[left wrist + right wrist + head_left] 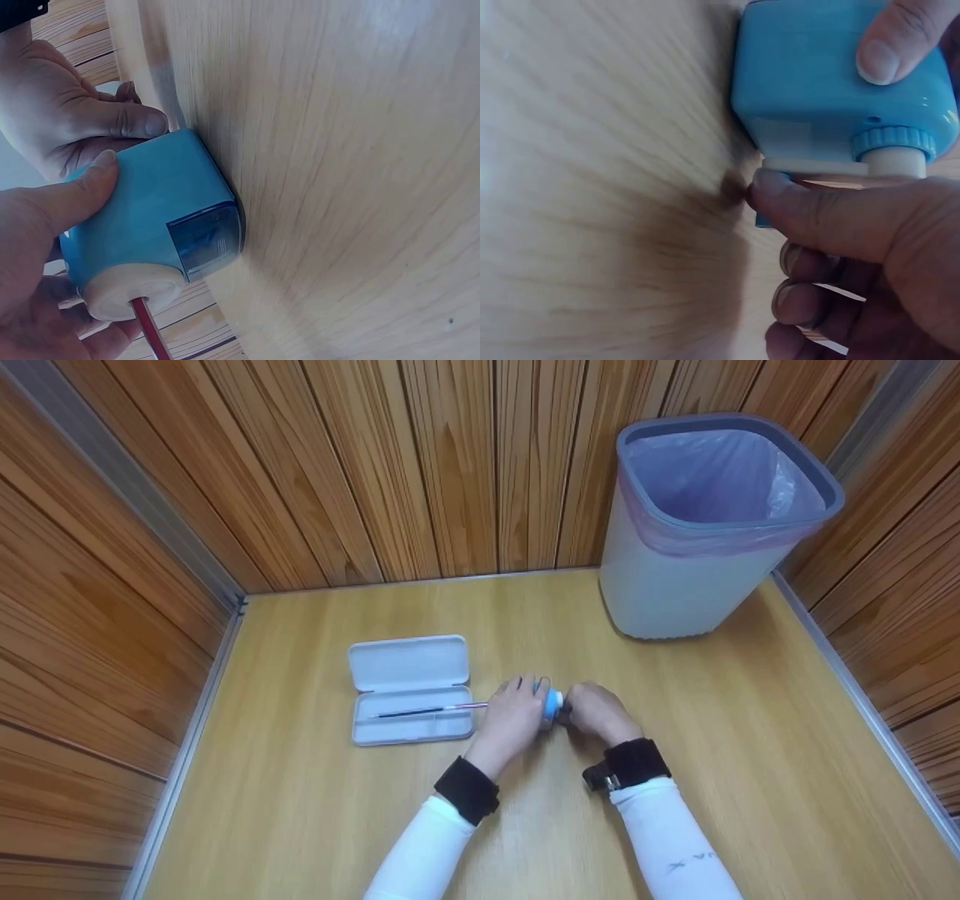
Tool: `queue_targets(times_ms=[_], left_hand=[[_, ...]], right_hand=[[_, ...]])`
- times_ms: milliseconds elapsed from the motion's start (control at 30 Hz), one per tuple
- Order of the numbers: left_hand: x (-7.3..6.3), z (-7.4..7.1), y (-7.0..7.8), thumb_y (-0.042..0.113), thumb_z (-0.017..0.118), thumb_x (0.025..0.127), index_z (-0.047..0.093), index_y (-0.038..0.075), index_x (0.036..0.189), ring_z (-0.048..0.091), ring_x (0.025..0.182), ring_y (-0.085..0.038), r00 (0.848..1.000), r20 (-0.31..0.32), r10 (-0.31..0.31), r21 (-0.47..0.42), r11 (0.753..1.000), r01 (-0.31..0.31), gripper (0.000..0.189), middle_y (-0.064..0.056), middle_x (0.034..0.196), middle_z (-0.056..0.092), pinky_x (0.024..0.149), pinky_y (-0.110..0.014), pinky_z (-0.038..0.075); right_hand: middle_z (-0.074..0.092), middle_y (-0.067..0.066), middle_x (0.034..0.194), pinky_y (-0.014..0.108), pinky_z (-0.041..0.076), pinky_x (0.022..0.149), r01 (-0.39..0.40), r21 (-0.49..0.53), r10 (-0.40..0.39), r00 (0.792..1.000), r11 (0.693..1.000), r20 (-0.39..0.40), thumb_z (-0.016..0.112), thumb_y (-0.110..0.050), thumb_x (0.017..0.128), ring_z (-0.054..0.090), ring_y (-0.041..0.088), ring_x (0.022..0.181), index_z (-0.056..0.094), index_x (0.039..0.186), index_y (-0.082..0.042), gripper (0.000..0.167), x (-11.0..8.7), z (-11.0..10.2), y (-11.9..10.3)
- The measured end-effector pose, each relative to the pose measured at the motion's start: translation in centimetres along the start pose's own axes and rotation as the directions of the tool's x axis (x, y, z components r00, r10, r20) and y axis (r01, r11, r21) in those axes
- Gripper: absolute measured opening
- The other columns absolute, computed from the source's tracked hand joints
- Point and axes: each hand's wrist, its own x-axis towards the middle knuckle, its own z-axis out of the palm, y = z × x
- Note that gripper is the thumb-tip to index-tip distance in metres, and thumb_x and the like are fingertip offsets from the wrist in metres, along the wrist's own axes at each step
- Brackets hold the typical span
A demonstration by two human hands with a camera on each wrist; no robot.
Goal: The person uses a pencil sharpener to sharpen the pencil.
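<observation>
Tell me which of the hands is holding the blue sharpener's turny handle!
The right hand: it holds the white crank, while the left hand grips the blue sharpener itself.

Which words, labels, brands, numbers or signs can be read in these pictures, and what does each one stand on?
No word, brand or number reads clearly.
White right sleeve: dark marks, one resembling an "X"; the others are too unclear to read.
Dark see-through drawer of the blue sharpener: small pale print, too small to read.
Black band at the right wrist: a tiny pale mark, too small to read.
</observation>
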Motion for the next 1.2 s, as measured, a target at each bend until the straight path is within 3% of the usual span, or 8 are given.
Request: queue_targets(times_ms=[233, 633, 800, 967, 1200], left_hand=[[0.0, -0.2, -0.1, 0.013, 0.064, 0.094, 0.051, 0.012, 0.143, 0.052, 0.123, -0.028, 0.998, 0.056, -0.012, -0.027, 1.0, 0.014, 0.051, -0.012, 0.136, 0.053, 0.102, -0.039, 0.045], [0.0, -0.4, 0.1, 0.011, 0.06, 0.095, 0.05, 0.013, 0.144, 0.05, 0.125, -0.028, 0.996, 0.085, -0.031, -0.029, 0.999, 0.033, 0.05, -0.013, 0.138, 0.052, 0.104, -0.039, 0.043], [0.1, -0.4, 0.1, 0.015, 0.06, 0.096, 0.053, 0.013, 0.141, 0.053, 0.121, -0.027, 0.999, 0.042, -0.029, -0.023, 0.999, 0.03, 0.046, -0.012, 0.133, 0.055, 0.101, -0.039, 0.045], [0.1, -0.1, 0.1, 0.016, 0.059, 0.096, 0.055, 0.012, 0.14, 0.055, 0.119, -0.028, 1.0, 0.013, -0.02, -0.024, 1.0, 0.02, 0.044, -0.012, 0.13, 0.057, 0.1, -0.039, 0.046], [0.2, -0.2, 0.1, 0.013, 0.056, 0.098, 0.05, 0.013, 0.144, 0.05, 0.126, -0.029, 0.996, 0.083, -0.039, -0.048, 0.998, 0.043, 0.046, -0.013, 0.138, 0.052, 0.105, -0.041, 0.042]], right_hand=[[0.054, 0.002, 0.064, 0.031, 0.041, 0.057, -0.032, 0.016, 0.031, 0.997, 0.999, 0.064, 0.067, 0.0, 0.086, 0.051, 0.021, 0.061, 0.073, 0.082, -0.007, 0.01, -0.4, -0.3, -0.5], [0.056, 0.001, 0.064, 0.032, 0.042, 0.056, 0.0, 0.043, -0.002, 0.998, 0.999, 0.068, 0.072, -0.003, 0.085, 0.051, 0.02, 0.059, 0.073, 0.082, -0.006, 0.004, -1.3, -0.3, -0.7], [0.055, 0.0, 0.065, 0.033, 0.043, 0.057, 0.032, 0.025, -0.034, 0.998, 0.999, 0.048, 0.077, -0.007, 0.081, 0.049, 0.019, 0.06, 0.072, 0.082, -0.004, 0.006, -1.4, -0.3, -0.8], [0.052, 0.001, 0.064, 0.033, 0.04, 0.055, 0.017, 0.045, -0.02, 0.998, 0.999, 0.065, 0.076, -0.004, 0.08, 0.048, 0.02, 0.058, 0.07, 0.079, -0.005, 0.007, -1.6, -0.4, -1.0], [0.055, 0.003, 0.068, 0.033, 0.043, 0.057, -0.021, 0.053, 0.016, 0.995, 0.998, 0.098, 0.075, -0.002, 0.081, 0.052, 0.022, 0.062, 0.07, 0.086, -0.005, 0.008, -1.7, -0.4, -1.2]])
